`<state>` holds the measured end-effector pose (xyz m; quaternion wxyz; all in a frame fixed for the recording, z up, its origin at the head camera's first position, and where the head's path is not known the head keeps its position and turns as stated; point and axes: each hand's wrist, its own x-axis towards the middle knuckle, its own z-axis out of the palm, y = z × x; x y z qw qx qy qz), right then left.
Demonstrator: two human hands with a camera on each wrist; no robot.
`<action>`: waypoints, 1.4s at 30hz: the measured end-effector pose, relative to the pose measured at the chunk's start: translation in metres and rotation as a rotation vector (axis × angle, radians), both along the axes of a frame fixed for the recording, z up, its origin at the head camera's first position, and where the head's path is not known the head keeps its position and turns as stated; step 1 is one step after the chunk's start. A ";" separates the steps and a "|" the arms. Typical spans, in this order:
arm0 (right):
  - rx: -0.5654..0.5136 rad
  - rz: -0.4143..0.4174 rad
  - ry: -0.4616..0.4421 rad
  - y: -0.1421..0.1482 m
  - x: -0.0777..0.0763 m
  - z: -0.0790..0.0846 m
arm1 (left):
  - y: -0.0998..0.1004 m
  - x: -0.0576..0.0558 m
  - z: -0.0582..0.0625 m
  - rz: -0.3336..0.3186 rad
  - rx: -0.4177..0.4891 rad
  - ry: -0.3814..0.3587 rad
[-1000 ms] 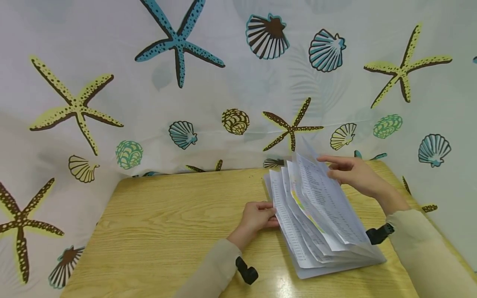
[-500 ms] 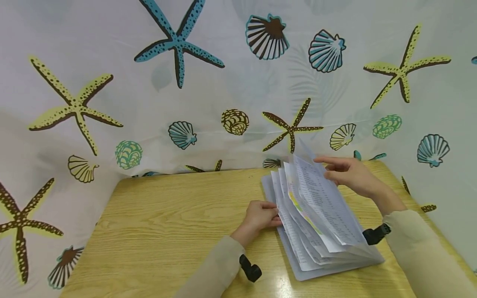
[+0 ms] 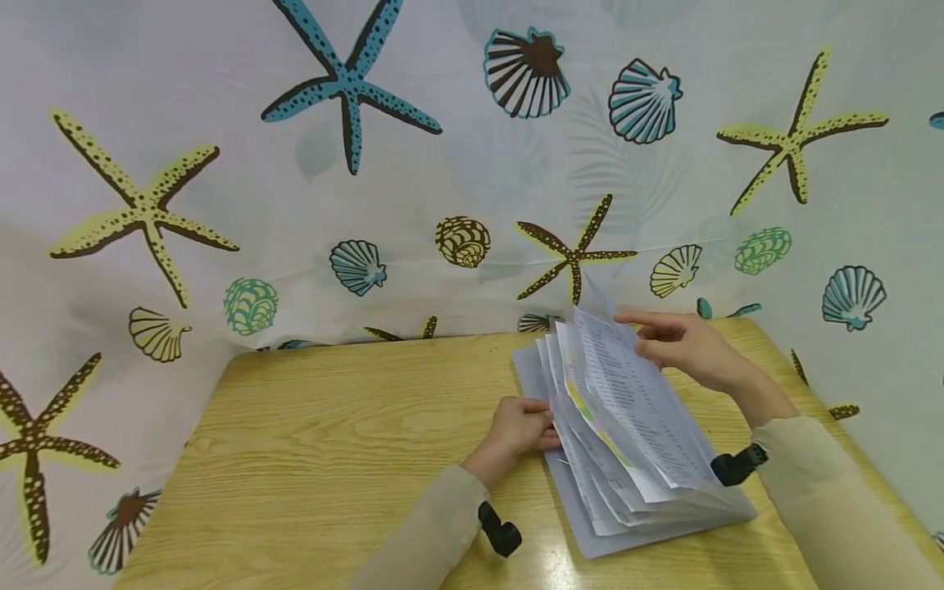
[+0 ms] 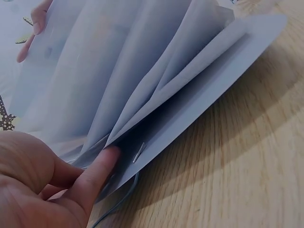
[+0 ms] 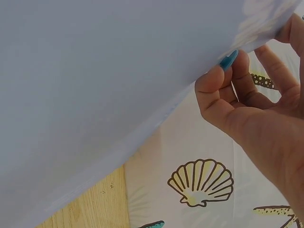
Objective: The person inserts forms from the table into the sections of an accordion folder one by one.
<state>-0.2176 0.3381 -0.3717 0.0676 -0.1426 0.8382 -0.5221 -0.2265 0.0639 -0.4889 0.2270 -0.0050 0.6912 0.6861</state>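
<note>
A pale grey folder (image 3: pixel 583 533) lies slanted on the table's right side, fanned out with several printed sheets (image 3: pixel 630 393) standing inside. One sheet edge carries yellow and green marks. My left hand (image 3: pixel 516 426) pinches the sheets at their left edge; in the left wrist view its fingertip (image 4: pixel 107 159) reaches into the gap above the bottom cover, near a small metal piece (image 4: pixel 138 152). My right hand (image 3: pixel 689 348) holds the raised top cover by its upper edge. In the right wrist view that cover (image 5: pixel 95 85) fills the upper left, and a small blue piece (image 5: pixel 229 60) shows at the fingers.
The wooden table (image 3: pixel 332 442) stretches left of the folder. A curtain (image 3: pixel 413 180) printed with starfish and shells hangs behind the table and along its sides. A thin dark cord (image 4: pixel 118 202) runs under the folder's edge in the left wrist view.
The sheets have shifted right from the bottom cover's left edge, baring more of it, with my left hand moving slightly right. My right hand has drifted slightly left with the top cover.
</note>
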 end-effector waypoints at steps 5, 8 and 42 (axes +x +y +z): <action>-0.003 -0.008 -0.012 -0.001 -0.001 0.002 | 0.000 -0.002 -0.003 -0.070 0.066 -0.013; -0.009 -0.007 -0.019 0.000 -0.001 0.002 | -0.002 -0.003 -0.004 -0.099 0.086 -0.034; -0.008 -0.011 -0.004 0.003 0.002 0.001 | -0.010 -0.001 0.000 0.016 0.048 -0.049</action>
